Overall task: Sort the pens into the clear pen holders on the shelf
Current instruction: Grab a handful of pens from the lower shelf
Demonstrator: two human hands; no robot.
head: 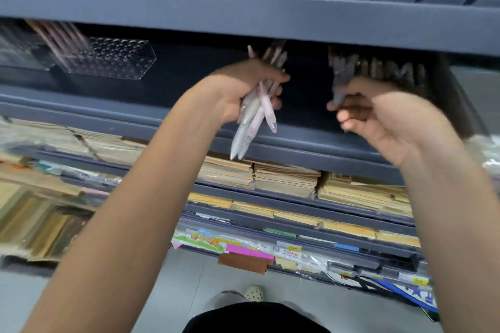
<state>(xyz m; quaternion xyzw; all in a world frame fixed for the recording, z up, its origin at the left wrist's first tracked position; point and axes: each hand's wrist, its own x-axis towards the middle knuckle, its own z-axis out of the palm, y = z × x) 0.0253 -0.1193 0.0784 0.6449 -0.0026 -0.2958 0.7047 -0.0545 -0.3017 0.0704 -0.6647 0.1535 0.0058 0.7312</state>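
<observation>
Pens (254,116), near centre: smooth plastic, slight sheen.
Pen holder (113,59), far left: clear glossy plastic, hole-dotted top.
Shelf (243,19): matt painted metal, smooth.
Notebook stacks (284,176), lower tiers: matt paper covers.
Wrapping (489,154), right edge: glossy crinkled film.

I see a dark blue-grey metal shelf (243,12) with several tiers. On the pen tier, a clear perforated plastic pen holder (113,59) sits at the left. Slim pink pens (58,40) stand tilted at its left end; can't tell if they're inside it. At the right is a row of upright pens (389,70), too smeared for colour. The tiers below hold stacks of tan paper booklets (284,177), then plastic-wrapped coloured sheets (243,246).
</observation>
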